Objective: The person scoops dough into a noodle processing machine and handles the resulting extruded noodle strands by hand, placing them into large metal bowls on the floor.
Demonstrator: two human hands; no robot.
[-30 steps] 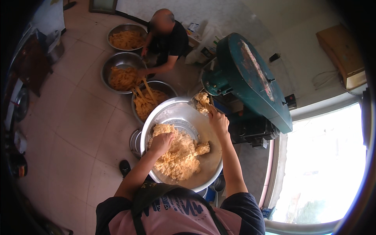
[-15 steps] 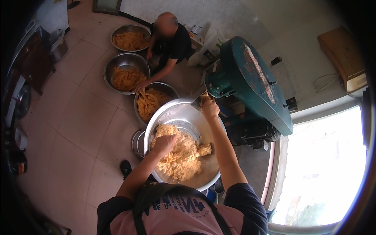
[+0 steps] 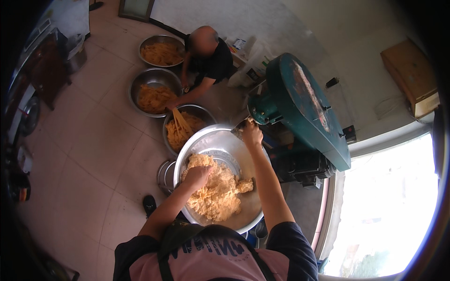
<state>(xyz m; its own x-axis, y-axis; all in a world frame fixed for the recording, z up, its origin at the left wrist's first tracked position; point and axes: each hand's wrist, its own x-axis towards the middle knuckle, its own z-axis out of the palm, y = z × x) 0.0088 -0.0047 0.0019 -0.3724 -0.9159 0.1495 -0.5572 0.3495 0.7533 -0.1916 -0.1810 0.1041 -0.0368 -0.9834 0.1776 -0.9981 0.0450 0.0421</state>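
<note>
While the left hand (image 3: pixel 198 174) digs curled into dough (image 3: pixel 216 192), the right hand (image 3: pixel 251 133) pinches dough at the green machine (image 3: pixel 300 110).

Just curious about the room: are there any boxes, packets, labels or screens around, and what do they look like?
Cardboard box: upper right on the ledge by the window, brown, rectangular, pale front edge.
Small packets: by the wall, right of the crouching person, whitish with blue, too small to tell more.
Apron print: pale lettering on the wearer's dark apron, bottom middle.
No screens show.

Pale tiled floor (image 3: pixel 84 154), white wall (image 3: pixel 225 18), bright window (image 3: pixel 389 210) at right.
</note>
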